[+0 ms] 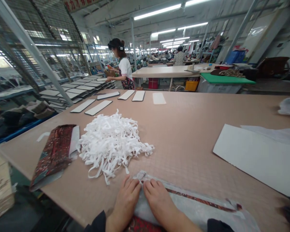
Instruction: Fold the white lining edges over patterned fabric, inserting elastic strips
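Note:
A red-brown patterned fabric piece with whitish backing (195,211) lies at the table's front, backing mostly up. A narrow patterned strip shows along its far edge, and red fabric peeks out below. At its left end, my left hand (127,197) and my right hand (158,198) sit side by side, closed, with curled fingers pressed on that edge; my thumbs are largely hidden. Just beyond them is a tangled heap of white strips (111,141). Left of the heap lies a folded dark-red patterned fabric piece (54,151) with white backing.
On the right lies a large white board (258,158). Several pale flat panels (98,107) lie along the far left of the brown table (183,129), near stacked panels (72,88) and a slanted metal post (36,51). A co-worker (124,66) stands beyond.

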The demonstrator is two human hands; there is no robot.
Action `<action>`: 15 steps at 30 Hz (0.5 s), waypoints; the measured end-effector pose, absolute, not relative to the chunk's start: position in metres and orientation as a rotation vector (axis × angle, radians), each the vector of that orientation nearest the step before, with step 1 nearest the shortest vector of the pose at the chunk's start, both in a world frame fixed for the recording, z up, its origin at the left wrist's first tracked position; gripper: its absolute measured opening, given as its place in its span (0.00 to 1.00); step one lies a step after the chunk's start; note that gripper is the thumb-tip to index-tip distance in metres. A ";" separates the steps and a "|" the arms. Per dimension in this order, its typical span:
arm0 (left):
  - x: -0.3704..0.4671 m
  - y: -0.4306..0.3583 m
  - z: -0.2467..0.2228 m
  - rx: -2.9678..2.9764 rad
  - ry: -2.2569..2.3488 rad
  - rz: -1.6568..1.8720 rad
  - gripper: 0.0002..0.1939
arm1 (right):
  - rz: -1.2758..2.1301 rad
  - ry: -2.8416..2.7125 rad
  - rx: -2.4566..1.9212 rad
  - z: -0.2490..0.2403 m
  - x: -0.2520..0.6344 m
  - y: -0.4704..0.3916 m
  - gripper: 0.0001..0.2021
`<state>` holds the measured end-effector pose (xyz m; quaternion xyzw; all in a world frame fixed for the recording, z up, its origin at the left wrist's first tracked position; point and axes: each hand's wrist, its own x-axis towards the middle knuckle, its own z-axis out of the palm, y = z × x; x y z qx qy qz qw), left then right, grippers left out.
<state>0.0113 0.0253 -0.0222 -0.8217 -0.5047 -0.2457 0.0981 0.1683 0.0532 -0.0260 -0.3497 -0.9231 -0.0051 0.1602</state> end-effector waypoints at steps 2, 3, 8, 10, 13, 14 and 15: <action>0.010 0.027 -0.023 -2.461 -1.453 -0.723 0.14 | -0.075 -2.651 -0.967 -0.029 0.170 0.052 0.12; 0.009 0.028 -0.023 -2.489 -1.432 -0.706 0.13 | -0.081 -2.650 -0.966 -0.029 0.170 0.051 0.12; 0.008 0.031 -0.022 -2.578 -1.398 -0.498 0.09 | -0.033 -2.624 -1.000 -0.026 0.172 0.049 0.13; 0.010 0.031 -0.022 -2.570 -1.394 -0.463 0.08 | 0.014 -2.614 -1.025 -0.025 0.173 0.049 0.13; 0.012 0.031 -0.020 -2.574 -1.428 -0.487 0.07 | 0.199 -2.618 -1.138 -0.018 0.174 0.056 0.08; 0.011 0.031 -0.018 -2.579 -1.455 -0.509 0.06 | 0.278 -2.611 -1.212 -0.015 0.173 0.061 0.08; 0.011 0.031 -0.015 -2.589 -1.487 -0.533 0.07 | 0.361 -2.595 -1.299 -0.011 0.173 0.066 0.08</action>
